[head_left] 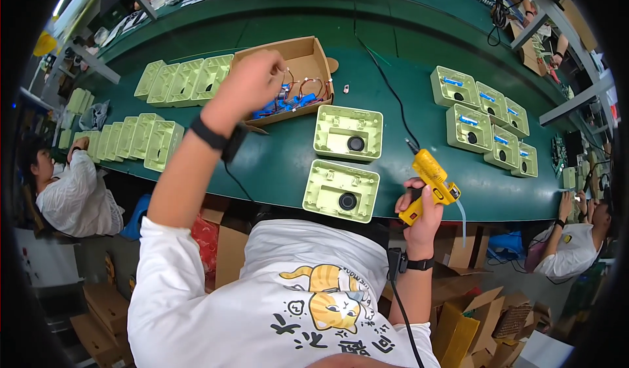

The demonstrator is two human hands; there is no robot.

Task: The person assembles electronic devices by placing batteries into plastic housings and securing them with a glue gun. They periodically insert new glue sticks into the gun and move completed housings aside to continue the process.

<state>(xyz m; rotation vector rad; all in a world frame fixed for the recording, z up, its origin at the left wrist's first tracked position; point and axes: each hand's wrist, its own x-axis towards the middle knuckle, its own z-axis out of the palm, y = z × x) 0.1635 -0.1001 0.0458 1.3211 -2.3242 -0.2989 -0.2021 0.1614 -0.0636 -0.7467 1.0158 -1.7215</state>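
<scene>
My left hand point(257, 78) is over an open cardboard box point(308, 52), its fingers curled in a pinch. Inside the box are several blue batteries point(303, 100) with thin wires and small white connectors. Wires show right by my fingertips, but what the fingers hold is hidden. My right hand point(422, 212) grips a yellow glue gun point(430, 169), its nozzle pointing up and away from me and a clear glue stick hanging from its back. Between my hands are two pale green plastic housings, a farther one point(334, 120) and a nearer one point(327, 201), each with a round black part inside.
Several green housings point(470, 127) with blue batteries stand at right. More housings point(187, 80) without visible batteries line the left. A black cable point(391, 90) crosses the table to the glue gun. A small pale part point(346, 89) lies beside the box. Co-workers sit at both sides.
</scene>
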